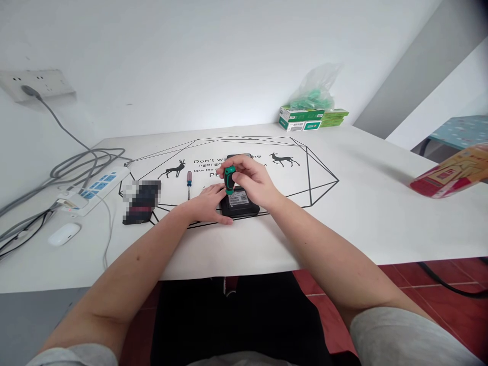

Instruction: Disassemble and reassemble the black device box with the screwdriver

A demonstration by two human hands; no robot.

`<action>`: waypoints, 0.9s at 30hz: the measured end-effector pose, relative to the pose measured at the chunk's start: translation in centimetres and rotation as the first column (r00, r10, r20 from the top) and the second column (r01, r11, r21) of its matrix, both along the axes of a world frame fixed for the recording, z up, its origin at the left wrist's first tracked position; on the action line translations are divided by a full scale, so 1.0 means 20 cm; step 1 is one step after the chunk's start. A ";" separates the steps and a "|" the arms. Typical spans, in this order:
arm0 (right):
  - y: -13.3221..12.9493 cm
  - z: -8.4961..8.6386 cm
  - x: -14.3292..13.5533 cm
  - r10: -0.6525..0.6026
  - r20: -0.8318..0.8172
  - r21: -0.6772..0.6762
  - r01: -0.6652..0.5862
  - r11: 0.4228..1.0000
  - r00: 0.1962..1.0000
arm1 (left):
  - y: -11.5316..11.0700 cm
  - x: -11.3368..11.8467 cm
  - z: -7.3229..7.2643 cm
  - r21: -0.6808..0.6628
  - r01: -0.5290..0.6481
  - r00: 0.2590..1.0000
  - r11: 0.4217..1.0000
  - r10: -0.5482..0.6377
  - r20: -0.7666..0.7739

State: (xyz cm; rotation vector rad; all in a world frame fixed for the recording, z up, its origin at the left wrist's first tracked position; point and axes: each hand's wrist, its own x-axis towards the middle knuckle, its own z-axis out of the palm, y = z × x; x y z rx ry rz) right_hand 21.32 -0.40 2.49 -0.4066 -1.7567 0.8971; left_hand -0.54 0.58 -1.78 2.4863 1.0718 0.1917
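Observation:
My right hand is closed around the green and black handle of a screwdriver, held upright. Its tip is over the left part of a black device with a white printed label; whether it touches cannot be made out. My left hand lies beside the device with its fingers apart, thumb along the near edge and fingers at the left side, steadying contact visible. Behind my right hand a dark flat object shows in part. To the left lies a second screwdriver with a red and blue handle.
On the left are a blurred-out dark object, a white power strip, coiled grey cables and a white earphone case. Green and white boxes under a plastic bag stand at the back; a red and yellow package is right.

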 end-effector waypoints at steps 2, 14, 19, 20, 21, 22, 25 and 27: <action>0.00 0.01 0.01 0.011 0.028 -0.003 -0.011 1.000 1.000 | 0.00 0.00 0.00 0.004 0.007 1.000 1.000 -0.007 0.003; 0.00 0.03 0.00 -0.078 -0.045 0.145 0.084 0.986 0.996 | -0.01 0.01 0.04 -0.021 0.013 1.000 1.000 -0.013 -0.019; -0.01 0.01 -0.03 -0.020 -0.104 0.041 0.024 0.999 0.994 | 0.00 -0.01 0.01 -0.039 0.008 1.000 0.999 -0.009 -0.025; -0.02 0.01 -0.04 -0.013 -0.100 0.018 0.015 1.000 0.995 | 0.01 -0.01 0.01 -0.043 -0.001 1.000 0.999 0.000 -0.026; -0.02 0.01 -0.04 -0.003 -0.093 -0.006 0.003 1.000 0.996 | 0.01 -0.01 0.00 -0.043 -0.008 1.000 0.999 0.007 -0.025; -0.02 0.00 -0.04 0.011 -0.089 -0.028 -0.014 1.000 0.996 | 0.01 -0.01 -0.01 -0.038 -0.010 1.000 0.999 0.009 -0.021; -0.03 -0.01 -0.05 0.058 -0.089 -0.057 -0.063 0.996 0.994 | 0.01 -0.01 -0.01 -0.011 0.009 1.000 1.000 -0.009 -0.003; -0.03 -0.01 -0.04 0.066 -0.074 -0.033 -0.069 0.997 0.995 | 0.01 -0.01 -0.01 -0.005 0.011 1.000 1.000 -0.011 -0.005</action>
